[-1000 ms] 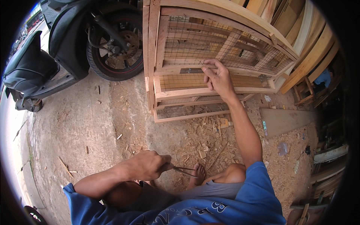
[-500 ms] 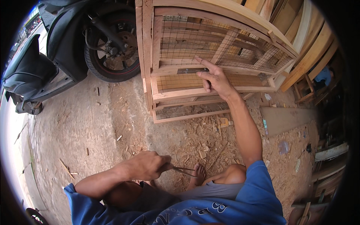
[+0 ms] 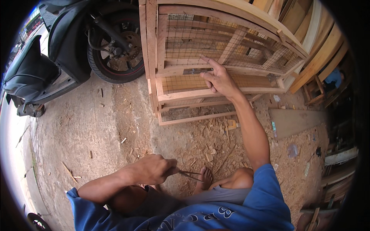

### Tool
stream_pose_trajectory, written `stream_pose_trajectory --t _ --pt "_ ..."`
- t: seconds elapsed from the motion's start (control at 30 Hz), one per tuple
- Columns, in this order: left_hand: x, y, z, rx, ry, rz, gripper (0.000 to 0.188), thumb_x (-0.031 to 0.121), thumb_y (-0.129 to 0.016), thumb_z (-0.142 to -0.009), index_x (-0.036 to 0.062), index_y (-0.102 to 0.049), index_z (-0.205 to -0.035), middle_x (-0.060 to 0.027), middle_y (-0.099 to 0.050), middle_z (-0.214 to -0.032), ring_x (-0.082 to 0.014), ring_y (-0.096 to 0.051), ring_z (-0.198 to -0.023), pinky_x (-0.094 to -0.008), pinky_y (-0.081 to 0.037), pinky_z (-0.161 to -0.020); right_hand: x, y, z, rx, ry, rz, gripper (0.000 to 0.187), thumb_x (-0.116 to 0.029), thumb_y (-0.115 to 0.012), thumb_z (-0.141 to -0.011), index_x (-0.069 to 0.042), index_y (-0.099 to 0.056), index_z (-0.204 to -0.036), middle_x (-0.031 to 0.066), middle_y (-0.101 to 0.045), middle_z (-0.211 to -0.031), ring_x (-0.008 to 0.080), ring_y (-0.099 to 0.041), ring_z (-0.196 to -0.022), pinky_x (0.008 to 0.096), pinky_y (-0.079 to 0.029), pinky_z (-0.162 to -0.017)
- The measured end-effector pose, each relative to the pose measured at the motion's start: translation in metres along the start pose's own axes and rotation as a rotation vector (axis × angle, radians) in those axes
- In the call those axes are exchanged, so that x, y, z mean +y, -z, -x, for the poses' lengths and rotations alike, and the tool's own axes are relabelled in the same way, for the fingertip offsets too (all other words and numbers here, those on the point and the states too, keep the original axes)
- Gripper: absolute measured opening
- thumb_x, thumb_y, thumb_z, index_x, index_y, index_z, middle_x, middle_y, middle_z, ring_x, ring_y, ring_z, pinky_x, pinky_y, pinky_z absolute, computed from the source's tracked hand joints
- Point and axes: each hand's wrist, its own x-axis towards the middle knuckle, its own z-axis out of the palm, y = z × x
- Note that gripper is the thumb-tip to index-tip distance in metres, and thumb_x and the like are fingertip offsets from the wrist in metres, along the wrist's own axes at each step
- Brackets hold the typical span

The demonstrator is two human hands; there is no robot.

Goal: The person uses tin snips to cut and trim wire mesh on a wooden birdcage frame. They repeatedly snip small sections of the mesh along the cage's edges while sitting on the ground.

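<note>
A wooden frame cage (image 3: 185, 95) with wire mesh (image 3: 192, 40) stands in front of me. My right hand (image 3: 220, 80) reaches up to it, index finger stretched against or just before the mesh, the other fingers loosely curled with nothing visible in them. Beside its thumb, a dark metal plate (image 3: 194, 71) lies along a wooden rail, partly covered by the hand. Low over my lap, my left hand (image 3: 154, 169) is closed round a tool with two thin metal arms (image 3: 189, 176), which looks like pliers or pincers. The fist hides the rest of it.
A black motor scooter (image 3: 50, 57) is parked at the left, its front wheel close to the cage. Wooden boards (image 3: 320, 61) lean at the right, above a flat panel (image 3: 296, 122) on the floor. Wood chips (image 3: 208, 148) litter the concrete near my bare foot (image 3: 204, 179).
My right hand has shifted slightly left and its thumb and lower fingers have moved a little. The left hand keeps its hold in nearly the same place.
</note>
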Motion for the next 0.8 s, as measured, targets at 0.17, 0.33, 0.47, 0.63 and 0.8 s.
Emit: stream_pose_trajectory --t 0.17,0.33,0.47,0.63,0.8 --pt "0.002 0.001 0.003 0.016 0.009 -0.012 0.029 0.028 -0.052 -0.101 0.0018 -0.058 -0.089 -0.0227 -0.06 -0.062 -0.0436 -0.061 -0.062 -0.0521 -0.047 -0.061 0.006 0.004 0.001 0.026 0.041 -0.032 0.055 -0.013 -0.06 -0.098 -0.003 -0.039 -0.148 0.0017 -0.058 -0.064 0.0048 -0.048 -0.047 0.0213 -0.036 -0.042" --pt "0.004 -0.001 0.008 -0.014 0.043 0.021 0.029 0.028 -0.051 -0.101 0.0016 -0.057 -0.09 -0.0232 -0.06 -0.063 -0.0439 -0.061 -0.063 -0.0529 -0.046 -0.061 0.018 0.025 0.025 0.174 0.167 0.012 0.039 -0.016 -0.06 -0.099 0.0 -0.056 -0.135 0.0039 -0.065 -0.073 0.0056 -0.057 -0.059 0.0214 -0.045 -0.052" --pt "0.005 -0.001 0.012 -0.051 0.07 0.029 0.028 0.027 -0.053 -0.1 0.0012 -0.057 -0.09 -0.0239 -0.059 -0.062 -0.0436 -0.062 -0.063 -0.0532 -0.046 -0.06 0.032 0.029 0.068 0.288 0.234 0.157 0.025 -0.017 -0.061 -0.097 0.0 -0.069 -0.113 0.0044 -0.067 -0.077 0.0093 -0.061 -0.066 0.0258 -0.051 -0.06" --pt "0.006 -0.003 0.005 -0.023 0.02 0.011 0.023 0.024 -0.055 -0.099 0.002 -0.058 -0.094 -0.0235 -0.059 -0.062 -0.043 -0.062 -0.062 -0.0526 -0.047 -0.058 0.052 0.012 0.075 0.445 0.642 0.764 0.018 -0.013 -0.067 -0.09 -0.001 -0.07 -0.103 0.0107 -0.068 -0.087 0.0242 -0.065 -0.08 0.0361 -0.053 -0.075" --pt "0.002 -0.007 -0.004 0.004 0.019 -0.02 0.019 0.023 -0.057 -0.098 0.0034 -0.059 -0.097 -0.0219 -0.061 -0.065 -0.042 -0.063 -0.062 -0.0515 -0.048 -0.056 0.059 -0.009 0.075 0.394 0.811 0.798 0.023 -0.013 -0.071 -0.085 -0.003 -0.069 -0.105 0.009 -0.064 -0.103 0.0248 -0.06 -0.096 0.0381 -0.05 -0.086"
